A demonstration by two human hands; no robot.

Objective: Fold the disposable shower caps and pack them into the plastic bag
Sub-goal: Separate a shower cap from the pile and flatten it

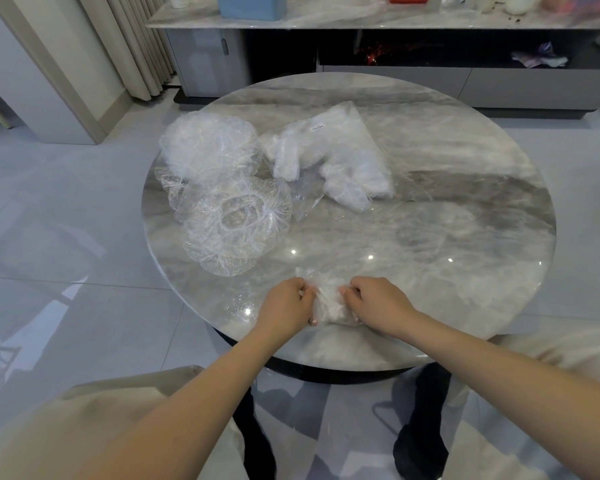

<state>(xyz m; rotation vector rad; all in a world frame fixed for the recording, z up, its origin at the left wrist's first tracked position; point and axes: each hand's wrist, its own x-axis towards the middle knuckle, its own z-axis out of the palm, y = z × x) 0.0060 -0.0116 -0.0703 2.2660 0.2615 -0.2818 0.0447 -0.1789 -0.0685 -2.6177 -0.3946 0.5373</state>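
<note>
Bare marble table (465,209) right of the plastic bag (343,154); loose shower caps (222,188) crowding the left.

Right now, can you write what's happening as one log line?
step: folding | left hand and right hand: gripping one cap | bag: on table | loose caps: waiting

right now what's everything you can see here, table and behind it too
shower cap being folded: one, clear, bunched at the table's near edge between both hands
loose shower caps: a pile, exact count unclear, clear, left half of the table
plastic bag: one, whitish with a small label, centre of the table, white contents inside
round table: one, grey marble top
low cabinet: one, grey, behind the table
blue box: one, on the cabinet top
curtain: beige, far left
left hand: fingers curled on the cap
right hand: fingers curled on the cap
</note>
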